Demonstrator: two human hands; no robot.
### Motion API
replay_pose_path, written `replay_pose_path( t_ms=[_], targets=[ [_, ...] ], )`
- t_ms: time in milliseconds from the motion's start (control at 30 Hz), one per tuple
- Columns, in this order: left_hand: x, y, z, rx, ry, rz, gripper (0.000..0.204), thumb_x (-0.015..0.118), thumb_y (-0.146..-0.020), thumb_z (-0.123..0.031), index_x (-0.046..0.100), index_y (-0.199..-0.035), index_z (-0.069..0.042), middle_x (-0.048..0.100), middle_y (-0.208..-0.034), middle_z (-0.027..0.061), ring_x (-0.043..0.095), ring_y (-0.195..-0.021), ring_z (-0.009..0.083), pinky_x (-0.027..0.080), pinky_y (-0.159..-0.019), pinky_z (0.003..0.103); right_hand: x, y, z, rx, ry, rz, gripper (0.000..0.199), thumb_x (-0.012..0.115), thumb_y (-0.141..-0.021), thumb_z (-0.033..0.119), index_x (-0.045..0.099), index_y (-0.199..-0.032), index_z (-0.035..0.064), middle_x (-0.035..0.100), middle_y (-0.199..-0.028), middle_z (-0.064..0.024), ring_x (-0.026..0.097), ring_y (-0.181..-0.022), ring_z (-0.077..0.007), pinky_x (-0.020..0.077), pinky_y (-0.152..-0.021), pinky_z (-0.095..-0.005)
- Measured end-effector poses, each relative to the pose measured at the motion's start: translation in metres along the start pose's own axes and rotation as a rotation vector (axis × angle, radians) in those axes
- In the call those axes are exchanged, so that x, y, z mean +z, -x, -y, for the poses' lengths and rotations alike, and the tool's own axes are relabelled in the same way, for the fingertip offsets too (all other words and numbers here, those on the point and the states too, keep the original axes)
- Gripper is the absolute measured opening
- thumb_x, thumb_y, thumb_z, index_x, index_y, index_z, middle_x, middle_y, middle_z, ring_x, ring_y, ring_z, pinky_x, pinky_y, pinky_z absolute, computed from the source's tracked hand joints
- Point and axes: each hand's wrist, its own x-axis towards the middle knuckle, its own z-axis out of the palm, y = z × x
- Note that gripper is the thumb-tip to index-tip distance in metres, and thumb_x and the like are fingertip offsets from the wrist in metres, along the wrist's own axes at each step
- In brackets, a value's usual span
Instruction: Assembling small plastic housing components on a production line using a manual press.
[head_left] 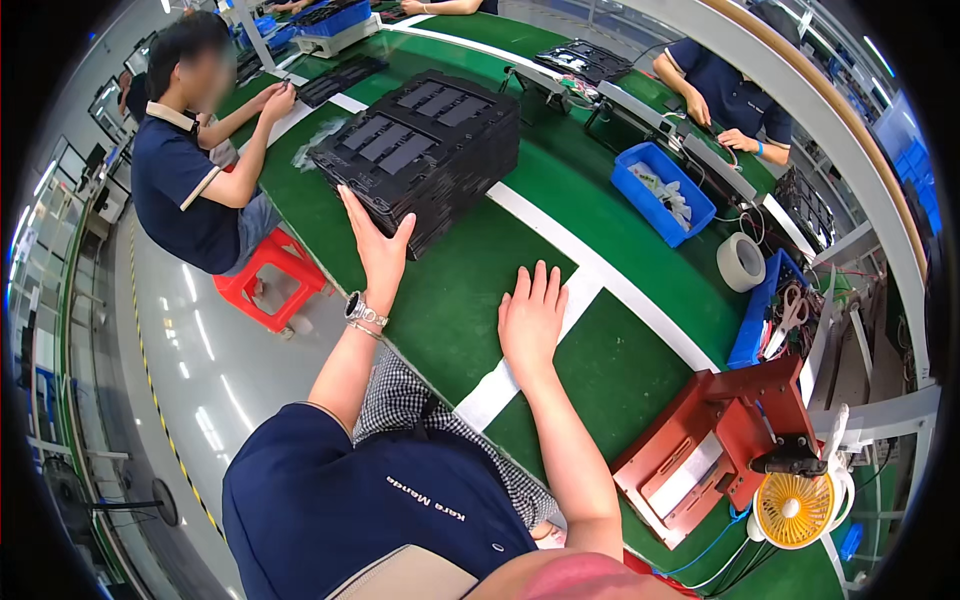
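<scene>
A tall stack of black plastic trays or frames (450, 165) stands on the green bench mat, its top piece showing rectangular slots. My left hand (378, 240) rests against the stack's near left corner, fingers stretched out and thumb apart. Flat on the mat and the white tape strip lies my right hand (532, 315), its fingers extended and nothing under them that I can see. A watch (364, 312) circles my left wrist.
At right are a blue bin (662, 195) of small parts, a tape roll (741, 262), scissors (793, 315), a reddish-brown fixture (680, 470) and a yellow fan (793, 508). Left, a co-worker (195, 150) sits on a red stool (265, 280). Another person (735, 90) works across the bench.
</scene>
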Motion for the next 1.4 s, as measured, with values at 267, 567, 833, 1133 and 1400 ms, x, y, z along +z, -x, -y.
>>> replay_pose_path(
  t_ms=[267, 567, 833, 1133, 1400],
  targets=[
    [-0.004, 0.0, 0.001, 0.014, -0.027, -0.008, 0.114, 0.082, -0.082, -0.031, 0.007, -0.162, 0.002, 0.009, -0.169, 0.0246, 0.01, -0.157, 0.0378, 0.014, -0.127, 0.044, -0.001, 0.001, 0.003, -0.004, -0.027, -0.015, 0.05, 0.063, -0.094, 0.022, 0.055, -0.137, -0.0029, 0.047, -0.149, -0.0257, 0.039, -0.143, -0.0445, 0.0306, -0.117, -0.0587],
    [-0.015, 0.014, -0.029, 0.509, -0.131, -0.219, 0.084, 0.073, -0.086, -0.019, 0.028, -0.154, 0.001, 0.032, -0.161, 0.023, 0.021, -0.152, 0.046, 0.016, -0.122, 0.061, -0.002, 0.0, 0.001, 0.012, -0.06, -0.02, 0.052, 0.063, -0.093, 0.022, 0.053, -0.137, -0.0043, 0.046, -0.149, -0.0261, 0.039, -0.142, -0.0456, 0.029, -0.118, -0.0588],
    [0.012, 0.065, -0.113, 0.973, 0.143, 0.915, 0.054, 0.068, -0.091, -0.034, 0.059, -0.133, -0.002, 0.054, -0.145, 0.0159, 0.04, -0.142, 0.0461, 0.035, -0.113, 0.059, -0.003, -0.007, -0.003, 0.015, -0.122, 0.005, 0.051, 0.055, -0.095, 0.026, 0.054, -0.138, 0.0002, 0.046, -0.15, -0.0249, 0.034, -0.146, -0.0442, 0.0273, -0.12, -0.0576],
    [0.001, 0.053, -0.244, 1.089, 0.893, 0.756, 0.069, 0.05, -0.101, -0.056, 0.053, -0.141, 0.0, 0.052, -0.149, 0.0222, 0.04, -0.143, 0.0498, 0.032, -0.115, 0.062, -0.001, -0.005, -0.012, 0.067, -0.137, -0.103, 0.049, 0.062, -0.096, 0.019, 0.049, -0.14, 0.0007, 0.046, -0.148, -0.0208, 0.042, -0.139, -0.04, 0.0359, -0.117, -0.0499],
    [-0.073, 0.021, -0.278, 0.755, 1.79, 0.867, 0.088, 0.041, -0.099, -0.071, 0.01, -0.166, -0.023, 0.022, -0.169, 0.0094, 0.015, -0.152, 0.0538, 0.013, -0.119, 0.07, -0.104, -0.006, 0.014, -0.102, -0.533, -0.657, 0.061, 0.063, -0.092, 0.013, 0.041, -0.146, -0.004, 0.041, -0.152, -0.0245, 0.04, -0.14, -0.0434, 0.032, -0.117, -0.0511]
  ],
)
